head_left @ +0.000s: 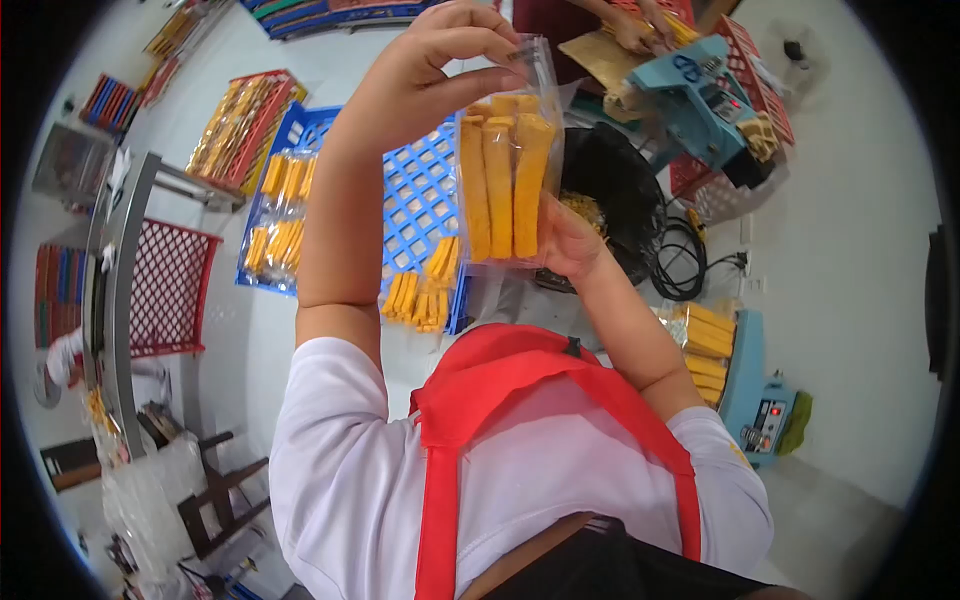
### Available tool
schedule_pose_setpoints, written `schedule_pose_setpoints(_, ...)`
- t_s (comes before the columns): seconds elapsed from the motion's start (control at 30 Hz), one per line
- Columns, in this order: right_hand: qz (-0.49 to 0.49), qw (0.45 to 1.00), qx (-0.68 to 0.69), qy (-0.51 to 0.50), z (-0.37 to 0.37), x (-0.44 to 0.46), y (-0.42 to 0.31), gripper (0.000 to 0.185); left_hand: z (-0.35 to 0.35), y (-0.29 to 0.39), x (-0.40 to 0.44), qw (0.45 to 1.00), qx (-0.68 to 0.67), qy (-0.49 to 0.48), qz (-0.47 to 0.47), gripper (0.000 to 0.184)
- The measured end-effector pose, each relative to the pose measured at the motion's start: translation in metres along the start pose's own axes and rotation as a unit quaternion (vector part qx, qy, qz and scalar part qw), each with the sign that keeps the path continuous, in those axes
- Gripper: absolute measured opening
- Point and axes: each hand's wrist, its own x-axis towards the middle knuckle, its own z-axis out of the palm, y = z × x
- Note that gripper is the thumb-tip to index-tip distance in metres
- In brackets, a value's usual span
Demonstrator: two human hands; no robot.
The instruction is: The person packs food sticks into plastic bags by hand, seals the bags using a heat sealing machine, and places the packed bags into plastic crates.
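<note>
A clear plastic bag [508, 180] of long yellow-orange sticks is held upright in front of the red apron. My left hand [450, 62] is at the bag's top, its fingers and thumb closed on the loose plastic edge above the sticks. Lower down, my right hand [574, 238] grips the bag's right side near its bottom; part of its fingers is hidden behind the bag. Behind the bag lies a blue lattice crate [412, 185] with filled packs [287, 178] at its left and loose sticks [418, 300] at its near end.
A black-lined bin [640, 180] stands right of the bag, beside coiled black cable [680, 262]. Blue machines are at upper right [700, 110] and lower right [752, 400], the latter near more packs [705, 345]. A co-worker's hands [635, 28] show at the top. Red crates [170, 290] stand left.
</note>
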Motion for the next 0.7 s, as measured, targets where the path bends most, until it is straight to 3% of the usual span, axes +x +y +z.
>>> schedule_pose_setpoints(0.1,-0.046,0.996,-0.039,-0.058,-0.013,-0.011,-0.002,0.068,0.016,0.026,0.023,0.994,-0.102,-0.006,0.044,0.020)
schedule_pose_setpoints(0.13,-0.054,0.997,0.010,-0.059,-0.014,-0.014,0.000,0.070,0.022,0.030,0.031,0.992,-0.080,0.012,0.101,0.018)
schedule_pose_setpoints(0.3,-0.073,0.986,0.136,-0.056,-0.024,-0.038,0.006,0.078,0.052,0.034,0.041,0.976,-0.192,0.051,0.095,0.021)
schedule_pose_setpoints(0.37,-0.131,0.989,0.007,-0.064,-0.010,-0.047,-0.015,0.077,0.059,0.037,0.038,0.967,-0.213,0.139,0.035,0.065)
schedule_pose_setpoints(0.4,-0.140,0.988,0.005,-0.061,0.003,-0.050,-0.026,0.077,0.065,0.039,0.037,0.958,-0.224,0.182,0.004,0.090)
schedule_pose_setpoints(0.43,-0.227,0.970,-0.085,0.005,0.018,-0.055,-0.039,0.071,0.076,0.039,0.031,0.957,-0.229,0.176,0.011,0.090)
schedule_pose_setpoints(0.47,-0.309,0.932,-0.173,0.070,0.029,-0.058,-0.049,0.066,0.089,0.037,0.022,0.957,-0.251,0.139,-0.038,0.102)
schedule_pose_setpoints(0.5,-0.319,0.929,-0.176,0.073,0.034,-0.061,-0.057,0.066,0.100,0.036,0.014,0.954,-0.269,0.101,-0.085,0.114)
schedule_pose_setpoints(0.57,-0.384,0.846,-0.334,0.157,0.039,-0.070,-0.064,0.070,0.124,0.047,0.012,0.960,-0.257,0.064,-0.089,0.115)
schedule_pose_setpoints(0.63,-0.390,0.829,-0.360,0.176,0.039,-0.080,-0.065,0.070,0.137,0.058,0.010,0.890,-0.404,0.109,-0.180,0.112)
schedule_pose_setpoints(0.7,-0.394,0.812,-0.385,0.191,0.040,-0.093,-0.068,0.070,0.140,0.058,0.008,0.881,-0.428,0.131,-0.152,0.108)
